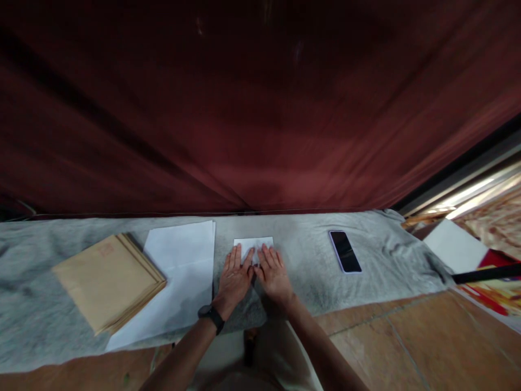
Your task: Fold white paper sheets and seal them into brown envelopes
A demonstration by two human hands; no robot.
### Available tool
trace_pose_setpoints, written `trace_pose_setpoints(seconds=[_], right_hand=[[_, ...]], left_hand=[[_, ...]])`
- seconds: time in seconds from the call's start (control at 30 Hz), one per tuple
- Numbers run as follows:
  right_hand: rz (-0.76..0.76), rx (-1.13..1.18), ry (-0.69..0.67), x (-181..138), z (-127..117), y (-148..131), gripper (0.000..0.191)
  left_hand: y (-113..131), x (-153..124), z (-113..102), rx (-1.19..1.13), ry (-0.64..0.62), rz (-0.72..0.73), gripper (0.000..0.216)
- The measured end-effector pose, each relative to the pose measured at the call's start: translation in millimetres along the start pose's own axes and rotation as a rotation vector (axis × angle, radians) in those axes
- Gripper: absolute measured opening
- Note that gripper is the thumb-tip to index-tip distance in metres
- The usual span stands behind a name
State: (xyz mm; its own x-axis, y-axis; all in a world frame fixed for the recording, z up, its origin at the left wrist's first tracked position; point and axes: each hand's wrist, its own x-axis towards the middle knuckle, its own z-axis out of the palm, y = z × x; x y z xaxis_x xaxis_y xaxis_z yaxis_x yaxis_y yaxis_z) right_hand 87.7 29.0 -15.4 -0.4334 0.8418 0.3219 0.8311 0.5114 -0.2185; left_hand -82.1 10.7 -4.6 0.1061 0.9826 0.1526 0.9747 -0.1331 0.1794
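While pressing the folded white paper (253, 245) at frame centre on the grey cloth (309, 255), keep left hand (235, 277) and right hand (273, 274) flat, fingers extended side by side; smooth outward along the crease, clear of the phone (345, 251) at right.

A plain white folded paper sheet (253, 244) lies on a mottled grey fabric cloth (309, 260), beside a tan brown stack of paper envelopes (108, 279) bearing a faint red stamp, a black-screened, pale-edged phone (345, 251), and a dark maroon curtain (244, 108)
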Motion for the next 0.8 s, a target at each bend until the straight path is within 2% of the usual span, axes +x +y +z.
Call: trace_pose_setpoints(seconds=[0.1,0.23,0.4,0.63,0.73,0.8], right_hand=[[-0.038,0.021,-0.009,-6.0,7.0,-9.4,0.054],[-0.037,0.02,0.026,-8.9,11.8,-8.4,0.056],[-0.028,0.032,0.01,-7.2,11.3,-6.9,0.055],[0.053,0.037,-0.073,3.3,9.9,-18.7,0.055],[0.114,0.084,-0.089,12.5,0.6,-24.6,0.049],[0.203,0.251,-0.049,20.5,-10.6,-26.4,0.045]], left_hand=[[-2.2,1.6,1.3,0.026,-0.006,0.024,0.054],[-6.7,-0.3,2.3,0.077,-0.033,0.058,0.053],[-7.0,-0.9,-4.7,0.159,-0.14,0.17,0.05],[8.9,15.6,-27.3,0.235,-0.242,0.28,0.05],[7.0,21.6,-43.0,0.236,-0.237,0.325,0.048],[1.4,24.3,-57.0,0.178,-0.152,0.372,0.05]])
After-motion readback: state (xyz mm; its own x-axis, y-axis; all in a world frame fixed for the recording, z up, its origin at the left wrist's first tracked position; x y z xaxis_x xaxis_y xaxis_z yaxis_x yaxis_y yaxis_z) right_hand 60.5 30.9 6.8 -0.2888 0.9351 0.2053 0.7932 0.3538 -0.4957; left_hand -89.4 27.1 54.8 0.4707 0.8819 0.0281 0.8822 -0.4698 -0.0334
